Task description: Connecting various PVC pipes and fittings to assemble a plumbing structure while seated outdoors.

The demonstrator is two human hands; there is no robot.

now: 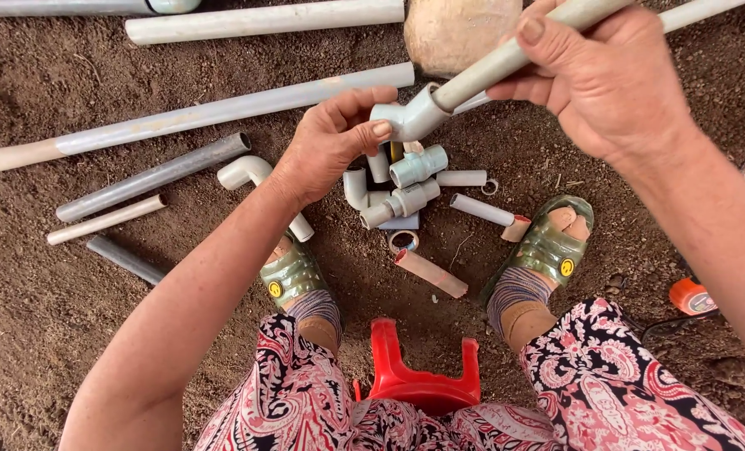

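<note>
My left hand [330, 142] pinches a pale grey elbow fitting [406, 117] with thumb and fingers. A grey pipe [514, 54] is pushed into that fitting and runs up to the right, where my right hand [602, 75] grips it. Both are held above the dirt ground. Below them lies a heap of small pipe fittings and short pipe pieces [410, 192] between my feet.
Long grey and white pipes [222, 108] lie on the soil at the left and top. A curved elbow pipe [251, 171] rests near my left wrist. A red plastic stool [422, 376] is under me, an orange tool [691, 296] at right, a round tan object [456, 29] at top.
</note>
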